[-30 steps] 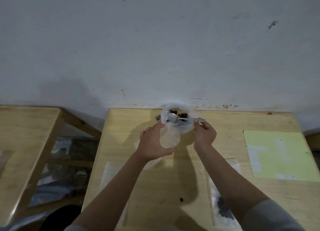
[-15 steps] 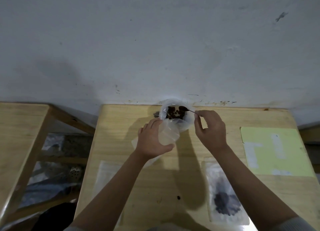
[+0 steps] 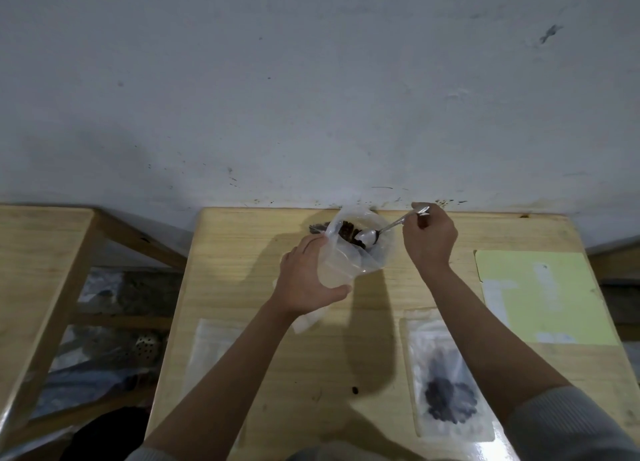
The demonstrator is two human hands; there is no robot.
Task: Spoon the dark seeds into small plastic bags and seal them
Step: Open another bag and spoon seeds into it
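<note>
On our wooden table (image 3: 242, 252) a filled bag (image 3: 448, 384) of dark seeds lies flat beside a yellow sheet (image 3: 540, 298), while our left hand (image 3: 306, 280) grips a small clear bag (image 3: 341, 266) and our right hand (image 3: 429, 239) pinches a spoon (image 3: 381, 230) dipping into the seed container (image 3: 381, 252).

One head-worn camera looks forward and down over the table (image 3: 242, 252). It faces the wall (image 3: 311, 79) along the table's far edge.
</note>
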